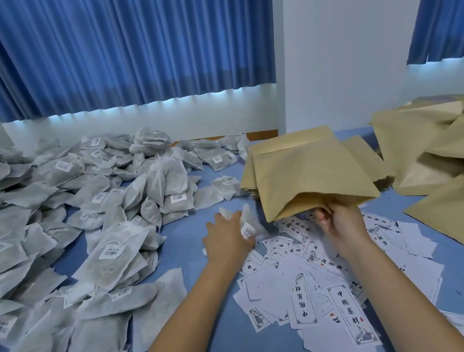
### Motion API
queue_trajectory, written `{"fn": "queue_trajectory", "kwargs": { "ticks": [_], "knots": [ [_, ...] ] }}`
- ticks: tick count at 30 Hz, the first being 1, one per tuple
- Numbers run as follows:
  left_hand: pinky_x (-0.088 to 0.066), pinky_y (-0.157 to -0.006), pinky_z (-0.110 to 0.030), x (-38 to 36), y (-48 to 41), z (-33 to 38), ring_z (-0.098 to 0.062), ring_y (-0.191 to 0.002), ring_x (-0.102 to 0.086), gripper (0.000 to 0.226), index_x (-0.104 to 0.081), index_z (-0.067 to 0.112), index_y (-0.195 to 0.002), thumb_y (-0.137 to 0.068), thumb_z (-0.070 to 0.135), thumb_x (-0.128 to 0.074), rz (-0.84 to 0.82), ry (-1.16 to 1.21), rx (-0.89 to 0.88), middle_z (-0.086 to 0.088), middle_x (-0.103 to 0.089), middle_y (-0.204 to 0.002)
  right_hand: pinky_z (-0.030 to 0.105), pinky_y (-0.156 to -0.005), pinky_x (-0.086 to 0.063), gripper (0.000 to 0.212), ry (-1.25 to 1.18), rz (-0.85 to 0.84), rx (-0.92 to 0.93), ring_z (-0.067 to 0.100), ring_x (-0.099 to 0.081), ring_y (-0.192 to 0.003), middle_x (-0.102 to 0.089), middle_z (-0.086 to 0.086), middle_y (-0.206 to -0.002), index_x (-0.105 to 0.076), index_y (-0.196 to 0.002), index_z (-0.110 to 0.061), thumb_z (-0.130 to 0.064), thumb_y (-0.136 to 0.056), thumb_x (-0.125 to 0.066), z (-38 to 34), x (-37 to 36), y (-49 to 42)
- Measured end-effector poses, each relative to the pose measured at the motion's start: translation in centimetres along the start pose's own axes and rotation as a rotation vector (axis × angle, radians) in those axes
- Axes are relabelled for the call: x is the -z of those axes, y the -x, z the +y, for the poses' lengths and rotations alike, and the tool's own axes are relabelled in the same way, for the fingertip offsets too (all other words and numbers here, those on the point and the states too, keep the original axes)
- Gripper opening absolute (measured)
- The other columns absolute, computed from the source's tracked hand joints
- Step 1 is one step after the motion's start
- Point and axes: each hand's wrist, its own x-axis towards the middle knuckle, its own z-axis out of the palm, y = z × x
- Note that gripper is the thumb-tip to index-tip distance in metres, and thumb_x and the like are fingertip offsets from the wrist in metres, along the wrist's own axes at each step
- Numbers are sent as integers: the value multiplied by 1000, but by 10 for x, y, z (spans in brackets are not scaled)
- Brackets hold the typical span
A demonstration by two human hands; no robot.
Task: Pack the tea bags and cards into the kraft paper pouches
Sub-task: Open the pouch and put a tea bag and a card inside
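Tea bag (247, 217) was gripped in the left hand (228, 239), fingers curled round it; the bag was blurred, its label seen toward the right. It was held just left of the kraft pouch (309, 175) mouth, not yet inside, a small gap between. The pouch was pinched at its near lip by the right hand (339, 222), mouth gaped toward the near side, long axis set near-to-far, closed end far. Judged: the bag must be carried right and far along that axis into the opening. Cards (310, 277) were scattered under both hands on the blue table (215, 338). Loose tea bag heap (56, 226) was left; empty pouch stack (247, 179) lay behind the held pouch; more pouches (441, 150) far right.
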Motion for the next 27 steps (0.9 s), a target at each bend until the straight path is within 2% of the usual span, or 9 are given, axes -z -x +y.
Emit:
{"fn": "queue_trajectory", "kwargs": {
  "ticks": [3, 5, 8, 10, 12, 15, 18, 21, 27],
  "knots": [
    [-41, -61, -30, 10, 18, 0, -30, -101, -46, 50, -52, 26, -122, -75, 31, -70, 349, 235, -80, -9, -47, -104, 14, -43, -42, 14, -17, 7, 25, 13, -41, -55, -45, 6, -73, -46, -96, -7, -1, -102, -35, -1, -2, 2],
    [-44, -61, -29, 20, 32, 11, -30, -94, -53, 52, -58, 27, -119, -70, 26, -78, 629, 411, -474, -11, -54, -102, 14, -46, -45, 9, -49, 25, 15, 14, -43, -57, -48, 6, -75, -45, -102, -5, -2, -102, -36, 2, -1, 0],
    [-44, -72, -35, 29, 47, 51, -28, -87, -56, 45, -56, 33, -120, -81, 22, -75, 636, 227, -1130, -9, -64, -104, 18, -52, -51, 12, 113, -2, -13, 13, -56, -59, -59, 7, -74, -49, -94, -6, -2, -101, -39, 4, 2, -1],
    [-46, -71, -36, 35, 48, 82, -29, -87, -52, 54, -56, 25, -121, -72, 23, -78, 464, 128, -1038, -13, -61, -105, 18, -56, -54, 20, 194, -43, -52, 7, -61, -63, -58, 5, -81, -51, -88, -11, -2, -101, -38, 9, 3, 1],
    [-46, -68, -37, 44, 44, 105, -31, -88, -50, 41, -58, 18, -115, -76, 27, -66, 282, 266, -685, -13, -55, -98, 19, -47, -48, 26, 108, -66, -57, 5, -56, -51, -52, 6, -71, -51, -78, -11, -8, -101, -40, 11, 1, 2],
    [-36, -64, -33, 46, 31, 125, -31, -93, -51, 42, -53, 16, -122, -87, 39, -55, 291, 151, -424, -15, -54, -101, 24, -60, -51, 25, 19, -118, -47, 15, -59, -70, -63, 5, -73, -59, -91, -11, -19, -103, -38, 10, -6, 3],
    [-38, -59, -34, 48, 28, 132, -32, -87, -53, 50, -60, 14, -115, -74, 41, -73, 448, 83, -733, -18, -54, -106, 31, -73, -52, 23, -98, -57, -100, 19, -60, -79, -62, 10, -85, -57, -96, -12, -17, -102, -36, 1, -1, -4],
    [-44, -55, -32, 42, 26, 120, -31, -78, -57, 55, -68, 14, -108, -60, 34, -85, 478, -7, -931, -16, -60, -94, 30, -63, -46, 23, -3, 42, -86, 20, -52, -70, -51, 11, -78, -52, -85, -10, -14, -101, -36, -3, 6, -10],
    [-47, -60, -34, 35, 3, 90, -30, -78, -59, 44, -69, 13, -112, -74, 33, -76, 666, -47, -1173, -18, -65, -103, 42, -76, -50, 12, 3, 46, -48, 28, -60, -86, -63, 13, -94, -59, -100, -6, -3, -92, -51, -10, 5, -5]
  ]
}}
